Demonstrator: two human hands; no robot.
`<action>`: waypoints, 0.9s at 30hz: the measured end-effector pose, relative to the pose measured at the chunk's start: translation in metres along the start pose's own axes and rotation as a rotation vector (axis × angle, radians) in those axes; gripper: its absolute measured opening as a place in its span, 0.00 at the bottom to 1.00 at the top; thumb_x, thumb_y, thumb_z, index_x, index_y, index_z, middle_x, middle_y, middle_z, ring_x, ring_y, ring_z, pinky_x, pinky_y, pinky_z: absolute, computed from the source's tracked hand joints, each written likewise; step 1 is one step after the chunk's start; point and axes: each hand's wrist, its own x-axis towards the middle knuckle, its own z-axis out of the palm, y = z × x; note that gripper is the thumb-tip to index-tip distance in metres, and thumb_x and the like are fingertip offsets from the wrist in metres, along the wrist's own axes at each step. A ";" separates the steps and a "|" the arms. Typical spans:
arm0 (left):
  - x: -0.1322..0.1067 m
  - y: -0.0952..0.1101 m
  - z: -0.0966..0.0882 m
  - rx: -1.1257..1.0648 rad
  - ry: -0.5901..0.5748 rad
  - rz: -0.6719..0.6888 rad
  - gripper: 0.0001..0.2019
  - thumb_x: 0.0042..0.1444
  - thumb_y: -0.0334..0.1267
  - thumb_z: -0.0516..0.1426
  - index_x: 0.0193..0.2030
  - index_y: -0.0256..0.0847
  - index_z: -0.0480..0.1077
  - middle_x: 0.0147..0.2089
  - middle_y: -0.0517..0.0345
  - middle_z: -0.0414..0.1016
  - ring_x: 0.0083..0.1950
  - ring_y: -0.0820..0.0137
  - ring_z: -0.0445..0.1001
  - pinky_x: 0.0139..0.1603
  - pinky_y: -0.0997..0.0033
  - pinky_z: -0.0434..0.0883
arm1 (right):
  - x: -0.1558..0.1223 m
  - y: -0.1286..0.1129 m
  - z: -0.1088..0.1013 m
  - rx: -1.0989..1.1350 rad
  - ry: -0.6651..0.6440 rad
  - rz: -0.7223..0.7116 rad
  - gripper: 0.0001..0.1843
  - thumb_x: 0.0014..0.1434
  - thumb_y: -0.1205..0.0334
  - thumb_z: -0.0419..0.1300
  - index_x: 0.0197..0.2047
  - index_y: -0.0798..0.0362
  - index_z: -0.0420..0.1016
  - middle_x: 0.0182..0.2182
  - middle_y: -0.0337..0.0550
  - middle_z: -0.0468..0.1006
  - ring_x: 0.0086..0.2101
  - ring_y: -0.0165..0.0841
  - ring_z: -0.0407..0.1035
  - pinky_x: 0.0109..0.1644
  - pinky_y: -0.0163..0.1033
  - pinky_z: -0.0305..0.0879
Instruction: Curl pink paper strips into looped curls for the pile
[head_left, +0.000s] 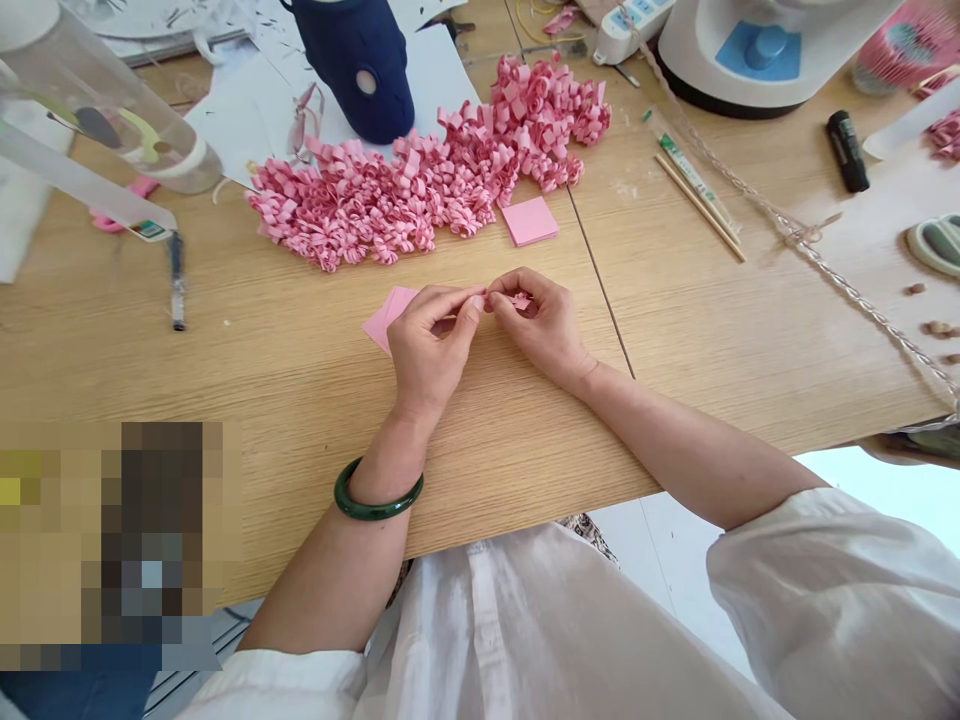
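My left hand (pixel 431 345) and my right hand (pixel 536 325) meet over the wooden table (pixel 285 390), fingers pinched together on a small pink paper piece (pixel 519 299) held between them. A green bangle (pixel 377 497) circles my left wrist. Flat pink paper squares (pixel 384 318) lie under and just left of my left hand. A big heap of curled pink paper pieces (pixel 420 175) stretches across the table beyond my hands. A small stack of pink squares (pixel 530 221) sits just in front of that heap.
A dark blue bottle (pixel 356 65) stands behind the heap on white sheets. A clear bottle (pixel 105 110) lies at far left, with a pen (pixel 177 280) below it. Wooden sticks (pixel 697 200), a twisted cord (pixel 825 265), a black tube (pixel 847 150) and a white appliance (pixel 757 50) fill the right side.
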 end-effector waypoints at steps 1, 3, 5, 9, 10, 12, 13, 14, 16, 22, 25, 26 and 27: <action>0.000 0.000 0.000 0.012 0.000 0.008 0.06 0.62 0.32 0.64 0.41 0.43 0.84 0.41 0.56 0.84 0.40 0.72 0.81 0.37 0.78 0.76 | 0.000 0.001 0.000 0.001 -0.004 0.002 0.05 0.60 0.64 0.59 0.33 0.52 0.75 0.29 0.39 0.77 0.33 0.32 0.69 0.40 0.40 0.65; 0.001 -0.001 0.000 0.040 0.007 0.025 0.06 0.60 0.30 0.64 0.40 0.43 0.84 0.39 0.56 0.84 0.40 0.72 0.81 0.37 0.78 0.76 | 0.000 0.002 0.001 0.004 -0.011 0.002 0.05 0.60 0.64 0.60 0.33 0.52 0.75 0.29 0.39 0.77 0.33 0.33 0.69 0.40 0.40 0.65; 0.001 -0.001 0.000 0.059 0.015 0.030 0.06 0.59 0.28 0.65 0.39 0.43 0.84 0.37 0.57 0.84 0.40 0.72 0.81 0.40 0.76 0.77 | -0.001 0.002 0.001 0.003 -0.014 0.002 0.05 0.60 0.64 0.60 0.33 0.52 0.75 0.29 0.39 0.76 0.34 0.33 0.69 0.40 0.40 0.65; 0.002 0.000 -0.001 0.075 0.028 0.004 0.06 0.58 0.27 0.66 0.35 0.43 0.83 0.35 0.58 0.84 0.38 0.71 0.80 0.41 0.74 0.77 | -0.001 0.000 0.000 -0.015 -0.018 0.007 0.04 0.60 0.65 0.60 0.33 0.53 0.75 0.28 0.39 0.76 0.33 0.31 0.67 0.40 0.39 0.64; 0.002 -0.001 -0.001 0.078 0.031 -0.003 0.06 0.58 0.27 0.66 0.34 0.43 0.82 0.34 0.59 0.84 0.37 0.71 0.80 0.40 0.73 0.77 | -0.001 0.000 0.000 -0.021 -0.019 0.008 0.04 0.60 0.65 0.60 0.32 0.53 0.75 0.28 0.39 0.76 0.33 0.31 0.67 0.40 0.39 0.64; 0.002 -0.001 -0.001 0.080 0.041 -0.011 0.05 0.57 0.28 0.66 0.33 0.43 0.82 0.34 0.59 0.83 0.36 0.71 0.79 0.40 0.72 0.77 | -0.001 0.000 0.000 -0.029 -0.016 0.007 0.05 0.60 0.65 0.60 0.32 0.53 0.75 0.28 0.38 0.75 0.33 0.31 0.66 0.40 0.39 0.63; 0.002 -0.001 -0.001 0.079 0.044 -0.013 0.05 0.57 0.29 0.67 0.33 0.44 0.81 0.34 0.59 0.83 0.36 0.71 0.79 0.40 0.72 0.77 | -0.001 0.000 0.000 -0.032 -0.015 0.005 0.05 0.60 0.64 0.60 0.32 0.53 0.75 0.28 0.38 0.75 0.33 0.31 0.66 0.40 0.39 0.63; 0.002 -0.002 -0.001 0.077 0.047 -0.015 0.05 0.57 0.30 0.67 0.33 0.44 0.81 0.34 0.59 0.83 0.36 0.71 0.79 0.40 0.71 0.77 | 0.000 0.000 0.000 -0.034 -0.014 0.002 0.04 0.60 0.64 0.61 0.32 0.52 0.75 0.28 0.38 0.75 0.33 0.31 0.66 0.40 0.39 0.64; 0.002 -0.002 0.000 0.074 0.052 -0.023 0.05 0.57 0.31 0.67 0.32 0.44 0.80 0.33 0.59 0.82 0.36 0.71 0.79 0.41 0.71 0.77 | 0.000 0.001 0.000 -0.032 -0.016 -0.005 0.04 0.60 0.64 0.62 0.33 0.52 0.75 0.28 0.38 0.76 0.33 0.31 0.67 0.40 0.39 0.64; 0.001 -0.001 0.000 0.054 0.069 -0.098 0.05 0.61 0.33 0.62 0.35 0.44 0.80 0.38 0.59 0.84 0.35 0.74 0.80 0.39 0.75 0.77 | 0.000 0.000 0.000 0.002 -0.011 0.004 0.04 0.61 0.64 0.62 0.33 0.53 0.75 0.30 0.38 0.77 0.33 0.30 0.68 0.39 0.38 0.66; 0.001 -0.002 0.000 0.016 0.066 -0.117 0.05 0.62 0.34 0.61 0.37 0.43 0.81 0.40 0.58 0.84 0.35 0.74 0.80 0.38 0.76 0.77 | 0.000 -0.001 -0.001 0.009 0.006 0.007 0.05 0.61 0.64 0.62 0.32 0.53 0.74 0.29 0.38 0.77 0.32 0.29 0.67 0.39 0.38 0.65; 0.001 -0.003 0.000 0.004 0.062 -0.113 0.05 0.61 0.34 0.62 0.37 0.43 0.81 0.40 0.58 0.84 0.35 0.74 0.80 0.39 0.76 0.77 | 0.000 -0.001 -0.001 0.010 0.010 0.010 0.05 0.61 0.64 0.62 0.32 0.52 0.74 0.29 0.37 0.77 0.31 0.29 0.67 0.39 0.38 0.65; 0.001 -0.003 0.000 -0.004 0.059 -0.108 0.04 0.61 0.33 0.62 0.37 0.43 0.81 0.40 0.58 0.83 0.36 0.74 0.81 0.40 0.76 0.78 | 0.000 -0.001 -0.001 0.013 0.012 0.011 0.05 0.61 0.64 0.62 0.32 0.52 0.74 0.29 0.37 0.77 0.32 0.29 0.67 0.39 0.38 0.65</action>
